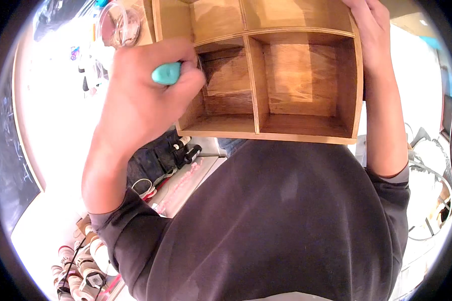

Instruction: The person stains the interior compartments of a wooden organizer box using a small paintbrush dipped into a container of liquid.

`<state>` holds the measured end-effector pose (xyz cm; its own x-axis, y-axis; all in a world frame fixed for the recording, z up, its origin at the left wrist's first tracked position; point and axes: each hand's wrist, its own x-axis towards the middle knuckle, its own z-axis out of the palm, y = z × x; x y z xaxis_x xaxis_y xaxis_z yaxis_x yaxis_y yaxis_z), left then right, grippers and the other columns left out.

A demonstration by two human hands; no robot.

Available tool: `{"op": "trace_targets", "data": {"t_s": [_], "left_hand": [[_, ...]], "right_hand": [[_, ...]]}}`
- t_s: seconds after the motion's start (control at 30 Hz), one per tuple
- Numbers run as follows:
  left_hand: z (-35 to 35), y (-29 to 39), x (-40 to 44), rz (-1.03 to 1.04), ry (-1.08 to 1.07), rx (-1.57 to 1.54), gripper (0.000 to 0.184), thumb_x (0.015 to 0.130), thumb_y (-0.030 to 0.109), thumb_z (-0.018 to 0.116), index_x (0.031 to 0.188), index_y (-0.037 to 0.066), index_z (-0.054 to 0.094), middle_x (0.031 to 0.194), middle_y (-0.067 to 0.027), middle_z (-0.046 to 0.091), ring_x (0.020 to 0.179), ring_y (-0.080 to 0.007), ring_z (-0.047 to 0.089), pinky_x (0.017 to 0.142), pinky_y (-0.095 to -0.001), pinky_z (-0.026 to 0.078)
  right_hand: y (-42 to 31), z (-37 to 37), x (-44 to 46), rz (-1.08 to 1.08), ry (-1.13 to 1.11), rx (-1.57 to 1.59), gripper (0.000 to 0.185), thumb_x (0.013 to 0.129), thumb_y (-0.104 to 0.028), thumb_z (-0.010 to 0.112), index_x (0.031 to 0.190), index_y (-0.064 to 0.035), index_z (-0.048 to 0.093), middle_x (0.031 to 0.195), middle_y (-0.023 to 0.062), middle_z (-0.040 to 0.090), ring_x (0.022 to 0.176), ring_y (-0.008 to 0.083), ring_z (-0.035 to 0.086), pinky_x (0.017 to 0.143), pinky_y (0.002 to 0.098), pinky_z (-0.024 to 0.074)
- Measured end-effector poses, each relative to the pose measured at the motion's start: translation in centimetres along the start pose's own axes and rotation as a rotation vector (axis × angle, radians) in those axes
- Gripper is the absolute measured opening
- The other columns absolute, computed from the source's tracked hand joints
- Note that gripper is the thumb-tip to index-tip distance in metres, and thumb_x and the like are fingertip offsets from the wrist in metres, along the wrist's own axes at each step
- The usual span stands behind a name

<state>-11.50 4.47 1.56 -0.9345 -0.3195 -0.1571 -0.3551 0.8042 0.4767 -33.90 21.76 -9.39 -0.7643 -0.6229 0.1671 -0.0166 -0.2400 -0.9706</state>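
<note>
A wooden box with several compartments (256, 95) is tilted up before my chest, its open side facing me. My right hand (370, 30) is wrapped round the box's right side near the top, its fingers partly out of view. My left hand (148, 93) is closed in a fist around a tool with a rounded teal handle (166, 73). Only the handle's end shows; the tool's working end is hidden behind the fist. That fist is at the left edge of the lower left compartment, where the wood looks darker in patches.
A clear plastic cup (119, 25) with something brownish in it stands at upper left. Below my left forearm are a black bag (153, 158) and a black bottle (193, 154). Several shoes (80, 271) are piled at lower left. White cables (437, 200) hang at right.
</note>
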Motion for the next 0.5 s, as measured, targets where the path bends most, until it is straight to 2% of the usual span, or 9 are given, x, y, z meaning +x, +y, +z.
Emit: {"op": "trace_targets", "data": {"t_s": [0.07, 0.13, 0.2, 0.27, 0.33, 0.37, 0.43, 0.5], "left_hand": [[-0.6, 0.4, -0.7, -0.126, -0.067, -0.107, 0.009, 0.091, 0.003, 0.063, 0.086, -0.004, 0.067, 0.063, -0.0036, 0.061, 0.051, -0.0077, 0.058, 0.048, -0.0242, 0.042], [-0.5, 0.4, -0.9, -0.149, -0.108, -0.085, 0.009, 0.090, 0.001, 0.062, 0.085, -0.004, 0.067, 0.063, -0.0039, 0.061, 0.050, -0.0078, 0.056, 0.048, -0.0249, 0.042], [-0.5, 0.2, -1.0, 0.013, -0.195, -0.042, 0.009, 0.088, 0.001, 0.062, 0.082, -0.003, 0.066, 0.062, -0.0047, 0.062, 0.049, -0.0081, 0.056, 0.047, -0.0250, 0.042], [0.2, -0.2, -1.2, 0.048, -0.178, 0.008, 0.011, 0.088, 0.002, 0.061, 0.078, -0.003, 0.065, 0.062, -0.0052, 0.063, 0.048, -0.0090, 0.056, 0.047, -0.0249, 0.042], [-0.4, 0.0, -0.7, -0.154, -0.308, -0.130, 0.010, 0.088, 0.004, 0.061, 0.081, -0.003, 0.065, 0.062, -0.0055, 0.064, 0.049, -0.0093, 0.057, 0.047, -0.0250, 0.043], [-0.9, 0.2, -0.2, -0.154, -0.307, -0.129, 0.010, 0.088, 0.004, 0.061, 0.081, -0.003, 0.065, 0.062, -0.0055, 0.064, 0.049, -0.0093, 0.057, 0.047, -0.0250, 0.043], [-1.9, 0.9, 0.8, -0.450, -0.487, -0.273, 0.009, 0.089, 0.004, 0.061, 0.086, -0.003, 0.066, 0.061, -0.0047, 0.063, 0.050, -0.0088, 0.058, 0.047, -0.0246, 0.043], [-1.5, 0.7, 0.5, -0.387, -0.452, -0.240, 0.009, 0.090, 0.004, 0.061, 0.087, -0.003, 0.066, 0.061, -0.0046, 0.063, 0.050, -0.0090, 0.059, 0.047, -0.0247, 0.044]], "right_hand": [[-0.4, -0.8, 0.3, 0.037, -0.110, 0.012, 0.037, 0.099, -0.018, 0.057, 0.124, 0.0081, 0.066, 0.107, 0.0063, 0.070, 0.095, 0.0127, 0.063, 0.082, 0.0257, 0.0490], [0.0, -1.1, 0.4, 0.033, -0.112, 0.020, 0.036, 0.099, -0.018, 0.057, 0.123, 0.0079, 0.066, 0.106, 0.0058, 0.070, 0.094, 0.0124, 0.063, 0.082, 0.0256, 0.0489], [0.1, -1.0, 0.4, 0.027, -0.115, 0.032, 0.036, 0.099, -0.018, 0.057, 0.122, 0.0077, 0.066, 0.105, 0.0053, 0.070, 0.093, 0.0120, 0.063, 0.081, 0.0255, 0.0489], [0.0, -0.9, 0.3, 0.051, -0.099, 0.067, 0.036, 0.099, -0.018, 0.058, 0.122, 0.0076, 0.066, 0.104, 0.0052, 0.070, 0.092, 0.0114, 0.063, 0.080, 0.0250, 0.0486], [0.2, -0.3, 0.2, 0.041, -0.050, 0.006, 0.035, 0.099, -0.018, 0.058, 0.122, 0.0075, 0.067, 0.104, 0.0053, 0.070, 0.092, 0.0112, 0.063, 0.080, 0.0249, 0.0486], [0.2, -0.1, 0.2, 0.028, -0.003, -0.060, 0.035, 0.099, -0.018, 0.058, 0.121, 0.0075, 0.067, 0.104, 0.0054, 0.070, 0.092, 0.0110, 0.063, 0.080, 0.0248, 0.0487], [0.0, -0.7, 0.4, 0.024, -0.061, -0.023, 0.035, 0.099, -0.019, 0.058, 0.121, 0.0076, 0.067, 0.103, 0.0054, 0.070, 0.092, 0.0112, 0.063, 0.080, 0.0250, 0.0488], [-0.1, -0.6, 0.4, 0.015, -0.113, 0.015, 0.035, 0.099, -0.019, 0.058, 0.121, 0.0077, 0.067, 0.103, 0.0055, 0.070, 0.092, 0.0114, 0.063, 0.080, 0.0252, 0.0488]]}}
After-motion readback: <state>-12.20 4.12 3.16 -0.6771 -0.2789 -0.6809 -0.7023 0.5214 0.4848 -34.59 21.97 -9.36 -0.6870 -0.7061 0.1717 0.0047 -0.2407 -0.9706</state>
